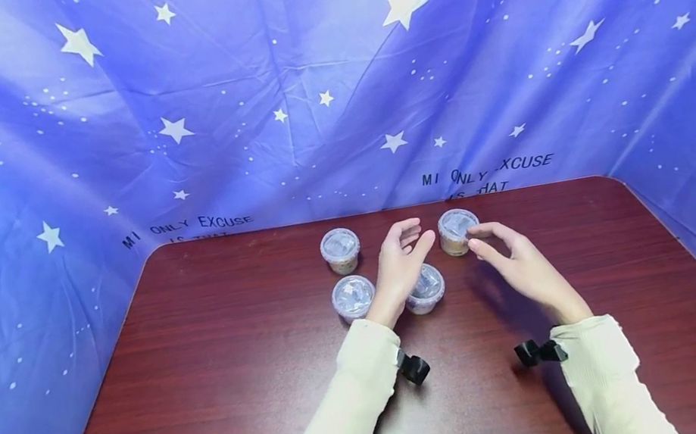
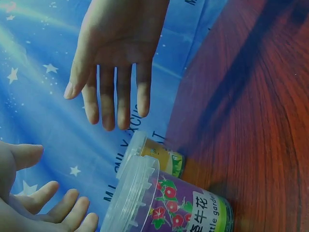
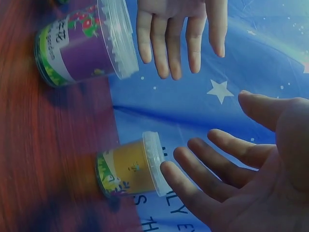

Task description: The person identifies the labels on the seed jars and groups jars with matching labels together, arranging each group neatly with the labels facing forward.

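Four lidded clear plastic tubs stand upright on the table. My left hand point(image 1: 400, 263) is over the front-right tub point(image 1: 428, 289), its wrist partly hiding that tub from the head camera. The left wrist view shows this tub's purple label point(image 2: 176, 205) with red flowers. Beside the back-right tub point(image 1: 459, 231) is my right hand point(image 1: 526, 270), fingertips right at its lid in the head view. That tub's yellow label point(image 3: 129, 166) shows in the right wrist view. Both hands have loosely extended fingers and hold nothing.
To the left are a back-left tub point(image 1: 340, 249) and a front-left tub point(image 1: 352, 297), whose edge meets my left wrist in the head view. The dark red wooden table point(image 1: 214, 408) ends at a blue star-printed cloth point(image 1: 282, 151) behind and on both sides.
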`<state>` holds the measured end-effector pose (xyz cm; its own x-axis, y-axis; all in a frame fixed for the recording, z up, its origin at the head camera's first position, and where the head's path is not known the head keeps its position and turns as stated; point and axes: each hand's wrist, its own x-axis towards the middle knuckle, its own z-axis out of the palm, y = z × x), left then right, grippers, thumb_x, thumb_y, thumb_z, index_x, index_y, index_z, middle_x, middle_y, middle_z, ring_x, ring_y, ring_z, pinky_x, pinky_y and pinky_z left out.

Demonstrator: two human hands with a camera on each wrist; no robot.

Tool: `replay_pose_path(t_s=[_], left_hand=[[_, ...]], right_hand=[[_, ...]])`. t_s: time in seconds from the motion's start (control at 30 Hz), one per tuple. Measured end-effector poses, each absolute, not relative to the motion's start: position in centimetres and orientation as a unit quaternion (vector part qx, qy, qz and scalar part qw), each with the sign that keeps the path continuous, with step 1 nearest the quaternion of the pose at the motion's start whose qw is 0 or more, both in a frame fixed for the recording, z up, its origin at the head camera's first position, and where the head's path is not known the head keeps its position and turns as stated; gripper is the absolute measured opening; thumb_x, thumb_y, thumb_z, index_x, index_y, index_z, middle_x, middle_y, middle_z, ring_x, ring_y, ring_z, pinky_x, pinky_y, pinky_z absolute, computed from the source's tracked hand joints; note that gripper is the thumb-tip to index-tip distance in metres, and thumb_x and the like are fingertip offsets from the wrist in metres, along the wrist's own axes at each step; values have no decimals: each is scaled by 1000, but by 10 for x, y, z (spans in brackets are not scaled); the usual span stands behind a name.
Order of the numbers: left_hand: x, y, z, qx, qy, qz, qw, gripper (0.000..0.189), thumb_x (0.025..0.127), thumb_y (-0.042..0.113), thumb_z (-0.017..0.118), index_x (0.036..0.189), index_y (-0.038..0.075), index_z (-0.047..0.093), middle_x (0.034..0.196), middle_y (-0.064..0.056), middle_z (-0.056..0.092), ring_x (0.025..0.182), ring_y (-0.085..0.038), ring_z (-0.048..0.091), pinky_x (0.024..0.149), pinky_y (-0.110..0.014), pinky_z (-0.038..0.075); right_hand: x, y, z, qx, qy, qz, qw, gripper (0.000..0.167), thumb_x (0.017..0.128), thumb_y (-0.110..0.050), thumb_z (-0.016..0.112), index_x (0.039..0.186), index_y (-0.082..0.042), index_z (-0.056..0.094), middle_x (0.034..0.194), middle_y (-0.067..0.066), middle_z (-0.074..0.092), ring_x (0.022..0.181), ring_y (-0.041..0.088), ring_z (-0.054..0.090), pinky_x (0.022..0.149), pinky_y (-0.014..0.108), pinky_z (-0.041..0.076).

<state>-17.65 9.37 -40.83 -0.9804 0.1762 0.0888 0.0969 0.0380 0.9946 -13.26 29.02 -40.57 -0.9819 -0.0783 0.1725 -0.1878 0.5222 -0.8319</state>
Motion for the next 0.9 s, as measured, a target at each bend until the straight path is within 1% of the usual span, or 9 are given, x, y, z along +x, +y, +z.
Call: replay_pose_path(t_s=[0.1,0.23,0.3,0.4,0.5,0.63,0.73,0.9], left_hand=[[-181,97,-410,92,722,684,36,40,95,18,66,131,3,57,130,-14,62,124,-31,56,106,-38,45],[-188,102,-413,89,727,680,42,40,95,19,66,130,2,58,130,-15,62,124,-32,57,107,-39,45],[-191,105,-414,87,727,680,43,39,95,19,66,130,1,58,129,-16,63,124,-31,58,106,-38,46],[-196,110,-414,84,722,685,43,39,96,18,65,129,0,58,130,-18,62,124,-32,58,106,-38,46],[-200,114,-414,82,725,683,42,39,97,19,64,130,1,58,131,-18,61,125,-33,57,107,-40,46],[-204,119,-414,79,741,665,49,39,98,21,61,132,2,57,133,-16,61,127,-31,56,107,-39,45],[-207,121,-413,70,736,671,60,38,99,18,59,133,1,56,133,-17,60,128,-30,55,108,-38,44],[-210,127,-412,55,718,690,73,39,100,14,56,136,-2,53,137,-22,56,132,-33,50,111,-39,42]], right_hand=[[-138,293,-408,73,-870,483,64,40,103,-24,55,130,5,55,122,25,62,95,-2,58,83,11,46],[-143,296,-410,57,-872,480,75,41,102,-25,57,130,4,56,124,23,62,100,-6,54,84,10,42],[-145,298,-411,49,-870,484,80,41,102,-25,57,129,4,56,122,23,62,99,-8,54,84,10,42],[-149,299,-413,43,-862,498,88,41,103,-24,55,129,7,55,120,26,61,94,-7,56,83,9,45],[-153,301,-416,37,-855,507,104,41,103,-22,55,128,10,54,118,28,62,88,-7,58,80,8,47],[-156,303,-418,20,-853,508,121,39,103,-21,55,128,9,55,115,28,62,84,-10,57,78,7,47],[-157,304,-420,6,-849,516,117,39,103,-20,55,129,8,54,116,29,62,85,-11,57,78,8,49],[-160,307,-421,-11,-847,523,96,44,104,-23,53,136,7,49,126,29,58,87,-13,55,80,8,48]])
